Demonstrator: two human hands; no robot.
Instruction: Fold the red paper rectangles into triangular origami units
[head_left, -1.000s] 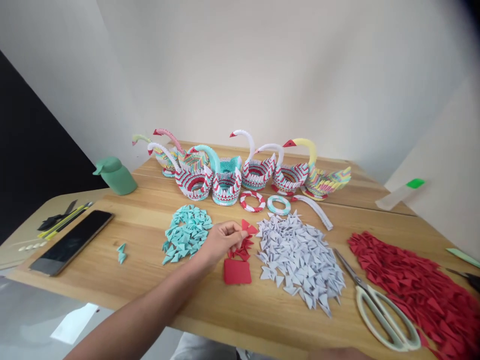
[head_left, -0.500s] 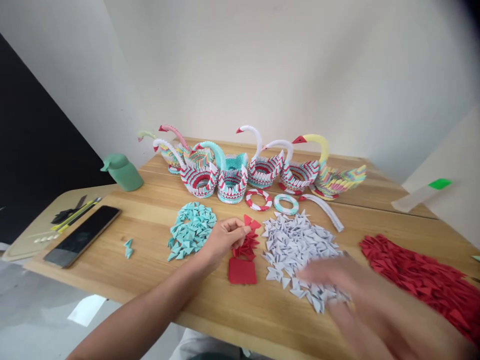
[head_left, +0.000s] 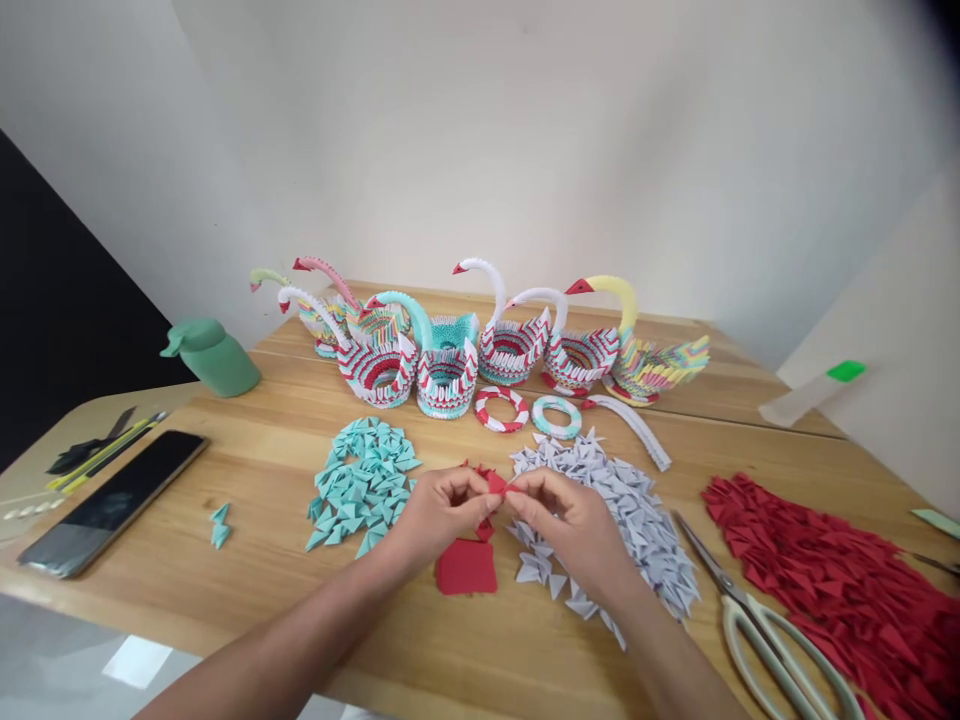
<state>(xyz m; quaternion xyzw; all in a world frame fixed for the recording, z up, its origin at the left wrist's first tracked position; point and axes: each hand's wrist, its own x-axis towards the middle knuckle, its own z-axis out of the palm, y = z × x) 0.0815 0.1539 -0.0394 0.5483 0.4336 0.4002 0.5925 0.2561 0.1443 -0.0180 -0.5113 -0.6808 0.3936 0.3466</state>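
Both hands meet over the middle of the wooden table (head_left: 262,470). My left hand (head_left: 435,512) and my right hand (head_left: 570,530) pinch the same small red folded paper piece (head_left: 496,483) between their fingertips. Just below it lies a red paper square (head_left: 466,566), with a few more red folded pieces partly hidden behind the fingers. A pile of teal folded triangles (head_left: 360,482) lies left of my left hand. A pile of white folded triangles (head_left: 622,500) lies under and beyond my right hand.
Several modular paper swans (head_left: 450,350) stand in a row at the back, with two paper rings (head_left: 501,408) and a white paper strip (head_left: 637,430) before them. Scissors (head_left: 757,620) and a red paper heap (head_left: 832,570) lie right; a phone (head_left: 112,500), pens and a green bottle (head_left: 214,355) left.
My right hand came in from the lower right, crossed the white pile and joined my left hand on the red piece. The left hand stayed over the red pieces.
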